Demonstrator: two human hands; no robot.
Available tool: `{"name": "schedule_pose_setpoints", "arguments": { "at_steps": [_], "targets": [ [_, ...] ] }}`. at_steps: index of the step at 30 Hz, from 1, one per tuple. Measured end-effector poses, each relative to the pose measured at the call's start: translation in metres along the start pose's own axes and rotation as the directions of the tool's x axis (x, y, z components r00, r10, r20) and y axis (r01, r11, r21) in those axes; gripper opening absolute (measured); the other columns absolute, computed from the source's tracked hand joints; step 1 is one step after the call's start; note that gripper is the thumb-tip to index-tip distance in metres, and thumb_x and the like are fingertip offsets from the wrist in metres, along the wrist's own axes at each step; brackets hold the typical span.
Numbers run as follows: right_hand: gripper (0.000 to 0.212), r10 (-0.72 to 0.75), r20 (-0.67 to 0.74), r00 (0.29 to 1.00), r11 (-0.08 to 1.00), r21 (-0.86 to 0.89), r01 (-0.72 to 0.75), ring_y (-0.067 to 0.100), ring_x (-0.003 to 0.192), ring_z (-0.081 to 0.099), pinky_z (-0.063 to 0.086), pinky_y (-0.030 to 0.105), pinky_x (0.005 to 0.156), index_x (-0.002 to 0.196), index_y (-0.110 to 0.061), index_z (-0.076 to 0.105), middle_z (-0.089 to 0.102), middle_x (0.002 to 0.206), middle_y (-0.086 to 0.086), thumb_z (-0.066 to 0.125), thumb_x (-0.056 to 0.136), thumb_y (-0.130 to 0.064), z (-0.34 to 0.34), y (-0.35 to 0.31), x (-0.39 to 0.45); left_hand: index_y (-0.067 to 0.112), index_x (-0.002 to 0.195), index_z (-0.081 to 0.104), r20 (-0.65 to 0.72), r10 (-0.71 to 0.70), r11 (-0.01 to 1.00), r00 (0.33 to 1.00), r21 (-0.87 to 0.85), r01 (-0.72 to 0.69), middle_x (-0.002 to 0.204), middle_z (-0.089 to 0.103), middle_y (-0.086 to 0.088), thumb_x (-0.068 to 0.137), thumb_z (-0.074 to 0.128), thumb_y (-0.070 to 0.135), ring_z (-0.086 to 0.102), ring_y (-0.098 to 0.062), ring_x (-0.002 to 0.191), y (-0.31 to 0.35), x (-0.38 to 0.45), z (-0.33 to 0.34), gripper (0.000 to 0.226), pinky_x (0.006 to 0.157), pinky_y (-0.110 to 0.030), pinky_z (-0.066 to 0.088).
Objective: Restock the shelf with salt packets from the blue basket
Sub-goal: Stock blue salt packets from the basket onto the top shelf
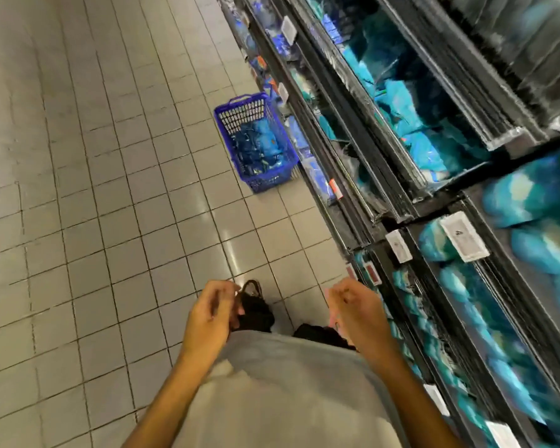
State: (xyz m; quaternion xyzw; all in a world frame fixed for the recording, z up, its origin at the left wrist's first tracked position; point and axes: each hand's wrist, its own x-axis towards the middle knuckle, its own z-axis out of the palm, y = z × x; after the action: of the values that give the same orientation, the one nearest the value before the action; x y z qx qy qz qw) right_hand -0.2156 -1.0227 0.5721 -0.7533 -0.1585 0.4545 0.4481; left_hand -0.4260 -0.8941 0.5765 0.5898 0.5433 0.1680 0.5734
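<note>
My left hand [212, 313] and right hand [353, 307] hung loosely curled, holding nothing; the blue plastic slatted basket [255, 142] apparently held blue packets [262, 147].

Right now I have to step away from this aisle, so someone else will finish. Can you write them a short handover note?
Left hand: holds nothing, fingers loosely curled in front of the body.
Right hand: also holds nothing, loosely curled, near the shelf edge.
Blue basket: on the tiled floor ahead, against the foot of the shelf, with blue packets still lying in it.
Done: the shelf already carries many blue packets; how many came from the basket cannot be told.
Left: walk to the basket, pick up packets and place them on the shelf until the basket is empty.
</note>
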Motion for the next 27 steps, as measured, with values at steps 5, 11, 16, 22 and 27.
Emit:
{"name": "schedule_pose_setpoints", "arguments": {
  "at_steps": [5, 11, 16, 22, 27],
  "targets": [
    [0.023, -0.058, 0.097, 0.994, 0.998, 0.030, 0.056, 0.020, 0.051, 0.054, 0.040, 0.027, 0.043, 0.079, -0.001, 0.058, 0.058, 0.056, 0.008, 0.066, 0.096, -0.014, 0.051, -0.066, 0.060, 0.018, 0.101, 0.065, -0.151, -0.132, 0.986, 0.980, -0.118, 0.114, 0.072, 0.068, 0.000, 0.106, 0.048, 0.015, 0.058, -0.013, 0.057, -0.021, 0.029, -0.053, 0.018, 0.049, -0.027, 0.046],
    [0.013, -0.058, 0.099, 0.993, 0.998, 0.040, 0.054, 0.016, 0.051, 0.057, 0.038, 0.026, 0.042, 0.083, -0.004, 0.063, 0.059, 0.057, 0.003, 0.065, 0.096, -0.008, 0.136, -0.143, 0.138, 0.019, 0.103, 0.065, -0.228, -0.204, 0.968, 0.952, -0.191, 0.162, 0.071, 0.068, 0.001, 0.105, 0.048, 0.026, 0.057, -0.013, 0.057, -0.025, 0.109, -0.133, 0.018, 0.046, -0.027, 0.043],
    [0.015, -0.041, 0.008, 0.999, 0.999, 0.036, 0.041, 0.019, 0.051, 0.054, 0.036, 0.028, 0.041, 0.082, 0.002, 0.060, 0.057, 0.055, 0.002, 0.062, 0.095, -0.004, 0.193, -0.170, 0.179, 0.020, 0.102, 0.065, -0.201, -0.165, 0.976, 0.966, -0.173, 0.131, 0.076, 0.069, 0.000, 0.106, 0.047, 0.019, 0.059, -0.012, 0.058, -0.007, 0.193, -0.199, 0.019, 0.047, -0.029, 0.045],
    [0.023, -0.029, -0.059, 0.998, 1.000, -0.011, 0.029, 0.017, 0.048, 0.048, 0.034, 0.021, 0.041, 0.072, -0.007, 0.063, 0.057, 0.054, 0.005, 0.063, 0.095, -0.001, 0.219, -0.186, 0.203, 0.017, 0.103, 0.064, -0.120, -0.127, 0.982, 0.985, -0.156, 0.107, 0.074, 0.069, 0.004, 0.107, 0.046, 0.016, 0.060, -0.010, 0.060, 0.032, 0.293, -0.247, 0.019, 0.051, -0.032, 0.046],
    [0.027, -0.027, -0.033, 0.999, 0.998, -0.059, 0.025, 0.006, 0.043, 0.043, 0.035, 0.012, 0.044, 0.071, 0.007, 0.056, 0.052, 0.052, 0.007, 0.061, 0.097, 0.000, 0.226, -0.208, 0.238, 0.018, 0.103, 0.064, -0.100, -0.081, 0.988, 0.992, -0.142, 0.066, 0.076, 0.069, 0.003, 0.107, 0.047, 0.017, 0.062, -0.009, 0.061, 0.069, 0.377, -0.272, 0.018, 0.049, -0.026, 0.048]
  ]
}}
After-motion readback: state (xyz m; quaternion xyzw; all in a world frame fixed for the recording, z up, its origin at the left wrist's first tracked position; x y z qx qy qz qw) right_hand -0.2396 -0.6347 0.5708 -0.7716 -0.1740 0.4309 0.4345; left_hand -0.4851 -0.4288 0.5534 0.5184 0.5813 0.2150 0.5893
